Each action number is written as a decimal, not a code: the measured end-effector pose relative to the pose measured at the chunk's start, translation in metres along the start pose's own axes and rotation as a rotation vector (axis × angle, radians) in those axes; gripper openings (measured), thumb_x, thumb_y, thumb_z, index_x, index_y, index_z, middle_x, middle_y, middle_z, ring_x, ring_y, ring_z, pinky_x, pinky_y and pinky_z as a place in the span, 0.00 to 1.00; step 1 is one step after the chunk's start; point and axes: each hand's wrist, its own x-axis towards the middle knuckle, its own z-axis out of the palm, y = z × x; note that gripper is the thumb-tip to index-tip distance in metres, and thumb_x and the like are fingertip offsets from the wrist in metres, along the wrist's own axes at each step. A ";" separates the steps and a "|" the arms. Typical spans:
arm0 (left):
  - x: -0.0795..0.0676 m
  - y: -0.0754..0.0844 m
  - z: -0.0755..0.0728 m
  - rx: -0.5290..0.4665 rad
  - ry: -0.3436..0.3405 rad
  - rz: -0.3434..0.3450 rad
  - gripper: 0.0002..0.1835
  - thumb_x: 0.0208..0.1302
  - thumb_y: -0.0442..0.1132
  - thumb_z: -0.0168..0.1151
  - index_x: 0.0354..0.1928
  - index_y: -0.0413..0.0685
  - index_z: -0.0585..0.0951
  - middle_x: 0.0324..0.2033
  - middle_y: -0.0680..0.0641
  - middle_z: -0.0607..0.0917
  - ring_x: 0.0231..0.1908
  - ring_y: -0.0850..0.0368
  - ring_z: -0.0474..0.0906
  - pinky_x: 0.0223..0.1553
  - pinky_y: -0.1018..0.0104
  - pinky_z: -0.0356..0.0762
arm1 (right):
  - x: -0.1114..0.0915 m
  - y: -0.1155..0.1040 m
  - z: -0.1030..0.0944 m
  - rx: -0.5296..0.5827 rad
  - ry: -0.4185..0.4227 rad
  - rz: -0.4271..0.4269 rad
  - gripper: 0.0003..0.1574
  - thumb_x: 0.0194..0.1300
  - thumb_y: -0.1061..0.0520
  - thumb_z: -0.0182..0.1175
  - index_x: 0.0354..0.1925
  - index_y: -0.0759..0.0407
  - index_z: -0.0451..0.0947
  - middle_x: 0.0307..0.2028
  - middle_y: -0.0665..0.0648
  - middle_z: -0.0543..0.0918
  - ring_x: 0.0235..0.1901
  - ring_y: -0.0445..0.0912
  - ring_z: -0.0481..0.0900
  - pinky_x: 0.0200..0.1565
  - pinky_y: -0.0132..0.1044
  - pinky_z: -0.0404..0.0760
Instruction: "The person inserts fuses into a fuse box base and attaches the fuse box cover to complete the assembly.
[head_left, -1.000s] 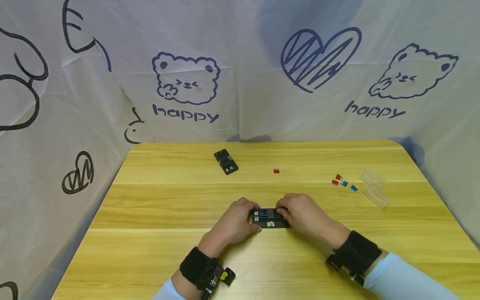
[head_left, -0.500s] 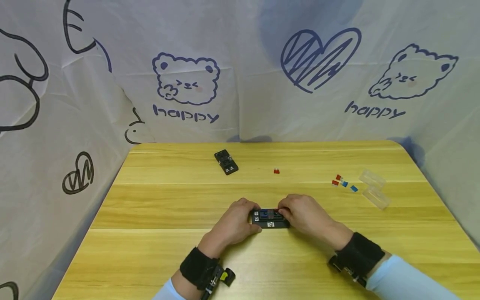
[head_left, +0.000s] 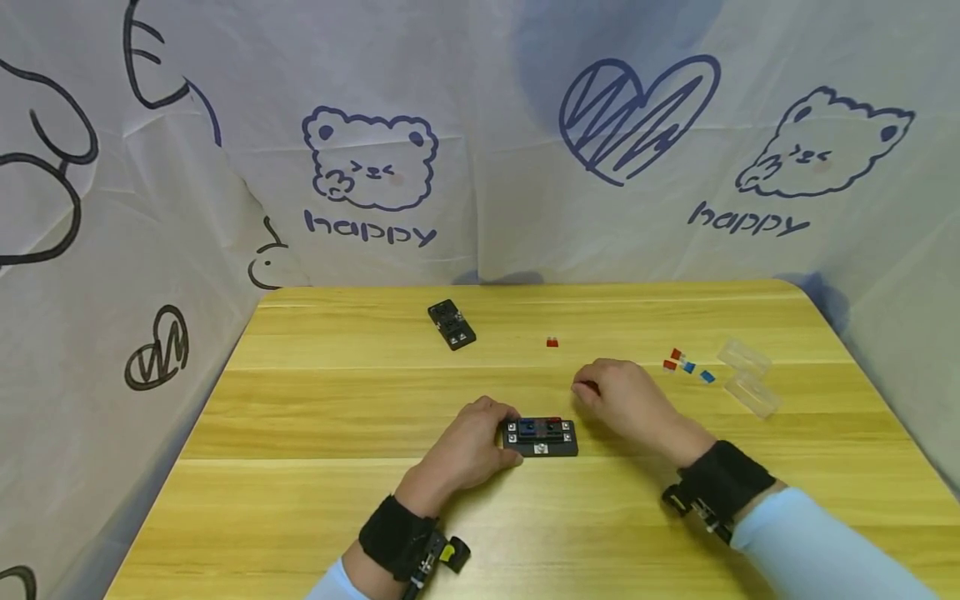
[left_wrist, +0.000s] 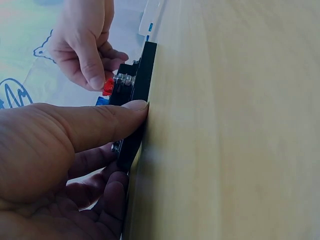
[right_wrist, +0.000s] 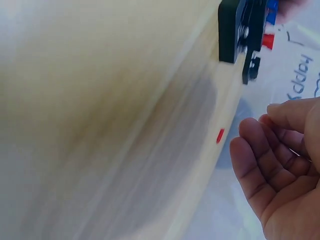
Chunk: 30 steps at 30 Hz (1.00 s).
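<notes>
A black fuse block (head_left: 558, 450) with metal screw terminals lies on the table in front of the person. A blue blade fuse (head_left: 528, 424) sits in it on the left, and a red blade fuse (left_wrist: 108, 87) stands up from it on the right. The left hand (head_left: 467, 446) grips the block's left end, its thumb along the near edge and fingers at the far side. Off the block's right end, the right hand (head_left: 624, 402) is raised with loosely curled fingers. In the right wrist view no object shows between those fingers (right_wrist: 244, 155).
A second black fuse block (head_left: 452, 325) lies at the back left. One loose red fuse (head_left: 552, 342) is at the back middle. Further right are several red and blue fuses (head_left: 707, 377) beside two clear plastic covers (head_left: 753, 395). White printed cloth (head_left: 495, 167) walls the table.
The right hand has let go of the red fuse in the block and moved up, away and slightly right, uncovering the block's right end. The left hand has stayed in place.
</notes>
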 end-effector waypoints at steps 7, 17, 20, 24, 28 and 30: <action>0.000 0.000 -0.001 -0.001 0.003 -0.004 0.27 0.50 0.45 0.74 0.54 0.51 0.79 0.49 0.49 0.77 0.48 0.54 0.71 0.53 0.56 0.72 | 0.018 0.011 0.001 0.016 -0.016 0.058 0.08 0.65 0.55 0.62 0.37 0.57 0.84 0.34 0.55 0.85 0.33 0.46 0.80 0.38 0.45 0.80; 0.000 0.000 0.001 0.002 0.002 0.000 0.27 0.50 0.46 0.74 0.54 0.51 0.78 0.49 0.49 0.77 0.47 0.55 0.71 0.53 0.57 0.72 | 0.041 0.025 0.013 -0.017 -0.120 0.076 0.23 0.68 0.54 0.56 0.57 0.62 0.76 0.41 0.59 0.82 0.35 0.48 0.76 0.40 0.46 0.77; 0.000 0.000 0.001 0.003 0.000 0.002 0.27 0.50 0.46 0.74 0.54 0.51 0.79 0.48 0.50 0.77 0.47 0.55 0.71 0.53 0.57 0.72 | 0.046 0.025 0.015 -0.028 -0.134 0.072 0.26 0.67 0.55 0.55 0.62 0.62 0.73 0.41 0.59 0.81 0.32 0.47 0.73 0.37 0.45 0.74; 0.000 0.001 0.000 -0.001 0.000 0.002 0.27 0.50 0.46 0.74 0.53 0.51 0.79 0.48 0.50 0.77 0.47 0.55 0.71 0.53 0.57 0.72 | 0.050 0.025 0.018 -0.029 -0.153 0.063 0.27 0.69 0.55 0.53 0.64 0.62 0.70 0.43 0.61 0.79 0.32 0.49 0.72 0.35 0.44 0.73; 0.000 0.001 0.000 0.000 0.004 0.000 0.27 0.50 0.46 0.74 0.54 0.51 0.79 0.48 0.49 0.77 0.46 0.55 0.71 0.52 0.57 0.72 | 0.054 0.026 0.021 -0.036 -0.164 0.051 0.28 0.71 0.54 0.51 0.66 0.61 0.67 0.48 0.63 0.78 0.38 0.50 0.74 0.38 0.46 0.76; 0.000 0.001 0.000 0.000 0.005 -0.003 0.27 0.50 0.46 0.74 0.54 0.51 0.79 0.48 0.49 0.77 0.46 0.55 0.71 0.52 0.57 0.72 | 0.056 0.026 0.022 -0.050 -0.170 0.041 0.28 0.72 0.54 0.49 0.67 0.60 0.67 0.47 0.62 0.78 0.38 0.49 0.74 0.37 0.45 0.77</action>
